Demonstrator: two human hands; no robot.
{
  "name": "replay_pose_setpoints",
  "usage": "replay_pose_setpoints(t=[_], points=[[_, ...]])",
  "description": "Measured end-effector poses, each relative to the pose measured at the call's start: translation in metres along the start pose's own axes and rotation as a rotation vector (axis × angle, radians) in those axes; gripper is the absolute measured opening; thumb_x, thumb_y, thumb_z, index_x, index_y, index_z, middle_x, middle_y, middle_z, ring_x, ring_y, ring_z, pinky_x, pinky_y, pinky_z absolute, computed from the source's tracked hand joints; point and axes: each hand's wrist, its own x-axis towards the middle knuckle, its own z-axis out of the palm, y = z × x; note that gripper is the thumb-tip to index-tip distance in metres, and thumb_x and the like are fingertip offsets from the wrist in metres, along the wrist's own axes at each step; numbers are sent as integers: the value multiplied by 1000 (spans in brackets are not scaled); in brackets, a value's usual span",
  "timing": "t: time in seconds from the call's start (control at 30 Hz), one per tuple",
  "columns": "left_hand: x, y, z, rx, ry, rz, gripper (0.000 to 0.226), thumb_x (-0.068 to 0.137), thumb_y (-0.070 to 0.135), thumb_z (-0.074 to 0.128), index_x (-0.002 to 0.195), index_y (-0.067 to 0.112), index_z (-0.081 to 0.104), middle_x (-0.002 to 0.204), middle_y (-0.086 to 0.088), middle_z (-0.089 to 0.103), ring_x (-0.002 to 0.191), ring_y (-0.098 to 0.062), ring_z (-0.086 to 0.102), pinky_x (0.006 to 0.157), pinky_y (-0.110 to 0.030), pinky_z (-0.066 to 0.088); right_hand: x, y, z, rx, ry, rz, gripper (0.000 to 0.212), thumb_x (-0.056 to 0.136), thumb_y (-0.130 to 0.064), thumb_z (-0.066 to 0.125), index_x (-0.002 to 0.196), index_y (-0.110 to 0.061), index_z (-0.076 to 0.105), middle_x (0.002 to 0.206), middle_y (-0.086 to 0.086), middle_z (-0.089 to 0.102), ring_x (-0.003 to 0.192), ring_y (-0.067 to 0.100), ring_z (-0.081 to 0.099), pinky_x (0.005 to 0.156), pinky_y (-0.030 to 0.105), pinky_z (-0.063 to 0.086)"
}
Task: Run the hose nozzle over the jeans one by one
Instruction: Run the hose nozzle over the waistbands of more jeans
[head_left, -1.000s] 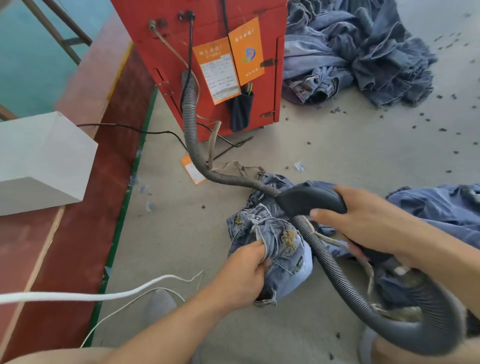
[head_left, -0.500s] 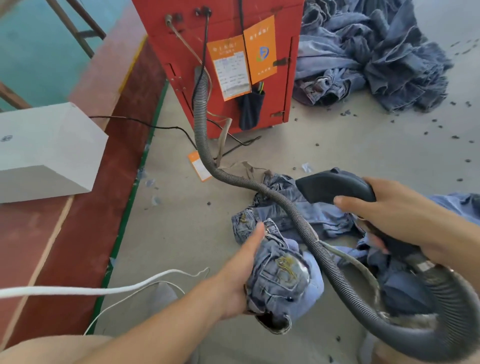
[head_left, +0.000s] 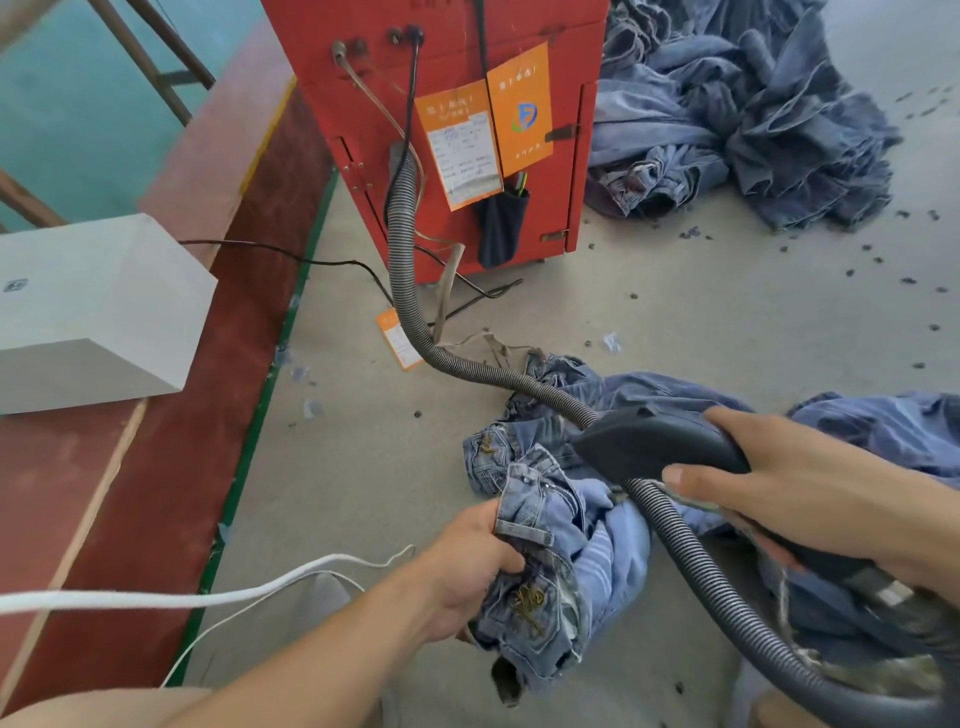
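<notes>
Working garment: a crumpled pair of light-blue denim jeans (head_left: 550, 561), bunched at the waistband, partly lifted off the grey concrete floor (head_left: 675, 322), with the rest trailing on it.
Left hand (head_left: 475, 571): fingers curled tight round a fold of the waistband, holding the bundle up; nothing else in it.
Right hand (head_left: 810, 499): wrapped round the dark grey plastic hose nozzle (head_left: 660, 449), thumb along its near side, fingers over the top.
Nozzle position: just above and right of the held bundle, tip pointing left; whether the tip touches the denim cannot be told.
Hose: grey ribbed flexible hose (head_left: 410, 291) runs from the red metal machine cabinet (head_left: 452, 67), across the floor and over the jeans, then loops under the right forearm.
Step in hand (judgement): presenting this pair to the nozzle; pass over this section apparently about to begin.
Next move calls for (judgement): bring the tip down to the fabric, keep the left hand pulling the cloth taut, and keep the hose loop off the bundle.
Surroundings: heap of blue jeans (head_left: 737, 119) well apart beside the cabinet; more blue denim (head_left: 883, 431) beyond the right hand; white cord (head_left: 156, 597) near the left forearm.
</notes>
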Motion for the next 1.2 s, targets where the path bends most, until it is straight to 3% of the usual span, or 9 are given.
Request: replay_pose_setpoints(t=[0.2,0.3,0.43,0.57,0.7,0.77,0.87,1.0,1.2], points=[[-7,4,15,92,-129,149,59,84,-24,40,120,14,67,98,-3,73,94,-17,68,80,-27,54,-2,-11,22,-85,-20,-63,24,95,-55,63,92,-34,51,52,-12,63,39,5,56,47,19,43],[-10,5,22,68,-141,167,59,76,-14,47,119,18,70,109,-3,75,101,-19,70,84,-28,55,14,-16,31,-141,106,-57,23,97,-54,61,97,-33,51,65,-7,62,54,2,58,53,22,43],[-10,14,18,145,-134,193,62,71,-5,49,113,32,75,115,0,76,108,-16,71,87,-27,56,14,-6,21,-50,258,-12,25,95,-55,61,93,-33,49,56,-5,63,41,3,57,47,23,42],[-9,13,19,246,-136,198,64,83,-14,43,120,33,68,103,16,76,97,-4,69,81,-20,54,2,-6,25,-175,96,-48,31,86,-68,56,87,-38,47,74,-35,63,58,-5,61,46,19,42],[-8,9,19,266,-152,191,74,86,-14,42,139,36,59,117,19,73,107,-1,67,81,-14,50,26,-7,32,-135,139,3,24,95,-55,60,94,-34,50,67,-5,66,49,7,61,51,26,53],[-6,7,16,257,-148,167,61,84,-1,48,128,37,67,119,9,74,109,-11,69,85,-24,53,34,-4,20,-102,208,74,28,97,-51,61,102,-24,54,72,0,69,55,15,65,60,38,59],[0,6,9,178,35,137,20,71,37,68,86,24,72,94,-2,75,88,-21,70,84,-39,52,31,8,3,18,231,117,25,97,-45,64,100,-20,57,56,1,66,44,21,64,50,34,54],[7,4,1,1,129,-1,58,77,73,71,112,26,79,107,3,79,101,-17,75,92,-38,55,25,15,-4,100,176,99,22,97,-39,68,98,-20,57,52,4,63,37,25,61,41,34,52],[18,-8,-9,-7,406,-127,14,97,14,67,100,1,72,87,-19,78,77,-35,76,73,-40,61,22,18,-6,19,222,41,22,97,-46,64,93,-27,53,46,-1,62,36,20,60,39,30,47]])
